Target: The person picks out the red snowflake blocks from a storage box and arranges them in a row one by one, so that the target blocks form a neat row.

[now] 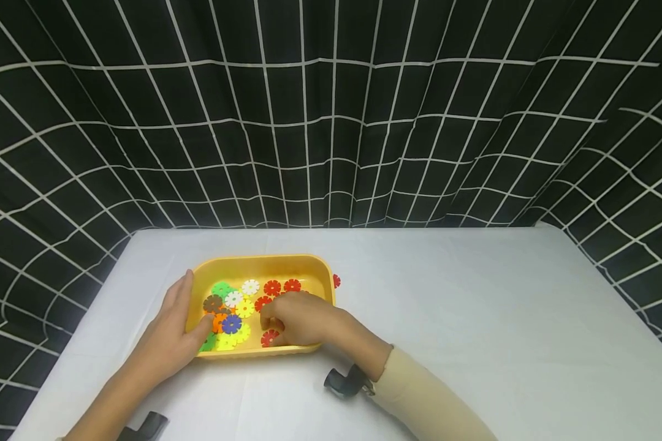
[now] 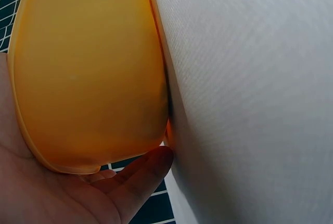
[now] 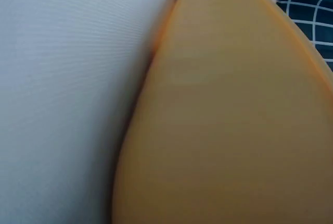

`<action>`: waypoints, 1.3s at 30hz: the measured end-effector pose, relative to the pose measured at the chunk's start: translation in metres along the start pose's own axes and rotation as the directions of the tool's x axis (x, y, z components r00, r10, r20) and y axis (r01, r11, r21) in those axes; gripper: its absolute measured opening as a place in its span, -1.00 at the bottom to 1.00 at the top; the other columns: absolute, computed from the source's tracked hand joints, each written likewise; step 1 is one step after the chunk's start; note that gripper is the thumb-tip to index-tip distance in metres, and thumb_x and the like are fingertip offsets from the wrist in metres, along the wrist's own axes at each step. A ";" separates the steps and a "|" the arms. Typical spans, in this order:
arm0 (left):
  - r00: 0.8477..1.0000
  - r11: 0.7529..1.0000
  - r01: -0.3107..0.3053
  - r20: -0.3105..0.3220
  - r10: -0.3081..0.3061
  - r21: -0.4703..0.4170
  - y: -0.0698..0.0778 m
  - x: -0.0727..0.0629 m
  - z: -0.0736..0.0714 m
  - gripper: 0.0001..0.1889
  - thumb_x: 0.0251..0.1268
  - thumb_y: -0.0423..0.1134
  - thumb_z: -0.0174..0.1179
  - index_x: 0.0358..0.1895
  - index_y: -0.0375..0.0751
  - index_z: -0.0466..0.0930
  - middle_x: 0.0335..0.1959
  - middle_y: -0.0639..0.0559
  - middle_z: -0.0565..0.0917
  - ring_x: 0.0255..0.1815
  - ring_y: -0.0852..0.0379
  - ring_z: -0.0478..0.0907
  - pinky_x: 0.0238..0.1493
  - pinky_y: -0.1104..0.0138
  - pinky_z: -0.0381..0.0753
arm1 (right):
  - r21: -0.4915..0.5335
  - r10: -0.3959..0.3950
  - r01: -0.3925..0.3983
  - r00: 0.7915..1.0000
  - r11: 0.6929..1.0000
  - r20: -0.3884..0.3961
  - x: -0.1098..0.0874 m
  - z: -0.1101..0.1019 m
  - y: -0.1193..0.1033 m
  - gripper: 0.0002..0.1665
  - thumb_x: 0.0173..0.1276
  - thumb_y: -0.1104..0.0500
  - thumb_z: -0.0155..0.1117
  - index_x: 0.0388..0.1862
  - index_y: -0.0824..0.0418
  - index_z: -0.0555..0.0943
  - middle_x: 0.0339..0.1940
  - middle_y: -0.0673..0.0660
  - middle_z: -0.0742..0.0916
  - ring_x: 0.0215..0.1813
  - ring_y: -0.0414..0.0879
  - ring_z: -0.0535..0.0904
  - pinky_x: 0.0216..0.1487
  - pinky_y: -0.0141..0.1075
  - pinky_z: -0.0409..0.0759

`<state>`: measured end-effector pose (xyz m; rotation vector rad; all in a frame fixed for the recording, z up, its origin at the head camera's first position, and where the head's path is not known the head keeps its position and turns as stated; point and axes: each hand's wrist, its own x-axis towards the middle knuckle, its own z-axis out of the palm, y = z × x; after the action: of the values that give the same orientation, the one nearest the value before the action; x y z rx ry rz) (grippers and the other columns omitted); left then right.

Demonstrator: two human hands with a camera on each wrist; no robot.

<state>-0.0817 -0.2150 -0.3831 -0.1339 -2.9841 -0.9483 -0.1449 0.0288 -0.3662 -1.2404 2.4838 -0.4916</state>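
Observation:
A yellow plastic tray [image 1: 259, 352] stands on the white table at the left, holding several small notched snowflake discs. My left hand [image 1: 168, 334] grips the tray's left end, thumb over the rim and fingers along the outer wall. In the left wrist view, that hand [image 2: 78, 198] wraps a corner of the tray [image 2: 93, 67]. My right hand [image 1: 300, 318] reaches in over the near right rim, fingers bent downward and loosely apart. Its thumb and index tips are right at a red disc [image 1: 270, 338], and the palm hides part of the tray floor.
Green, white, brown, orange and yellow discs and a blue disc [image 1: 232, 324] cluster in the tray's left half. Further red discs [image 1: 272, 287] lie to the right. Outside the right wall sits a red disc [image 1: 336, 281]. A black gridded curtain [image 1: 331, 122] hangs behind the table.

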 end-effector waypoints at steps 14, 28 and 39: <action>1.000 1.000 0.001 0.002 -0.001 -0.006 -0.001 0.000 0.001 -0.03 0.39 -0.15 0.13 0.62 -0.25 -0.37 0.57 -0.35 -0.05 0.41 -0.47 0.18 0.24 -0.41 0.22 | 0.005 0.051 -0.051 0.998 0.999 0.023 0.003 0.004 0.001 -0.73 0.19 0.22 0.52 -0.50 0.07 0.55 -0.61 -0.10 0.48 -0.50 -0.25 0.36 -0.46 -0.47 0.32; 1.000 1.000 0.014 0.001 -0.014 0.001 0.000 0.000 0.001 -0.03 0.38 -0.16 0.14 0.62 -0.25 -0.36 0.56 -0.35 -0.04 0.41 -0.46 0.20 0.24 -0.39 0.24 | 0.139 0.071 -0.074 0.997 0.988 0.023 0.000 -0.005 0.002 -0.75 0.26 0.34 0.37 -0.53 0.06 0.61 -0.63 -0.12 0.54 -0.45 -0.24 0.43 -0.38 -0.47 0.42; 1.000 1.000 0.005 -0.008 -0.005 0.000 0.000 -0.001 0.001 -0.04 0.37 -0.17 0.13 0.62 -0.28 -0.35 0.55 -0.37 -0.03 0.39 -0.45 0.22 0.24 -0.38 0.26 | 0.269 0.094 -0.089 0.996 0.959 -0.003 -0.003 -0.019 0.008 -0.76 0.26 0.39 0.38 -0.49 0.08 0.65 -0.57 -0.10 0.62 -0.45 -0.21 0.49 -0.38 -0.46 0.55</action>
<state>-0.0810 -0.2140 -0.3840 -0.1230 -2.9786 -0.9473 -0.1568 0.0392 -0.3530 -1.0139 2.3764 -0.7873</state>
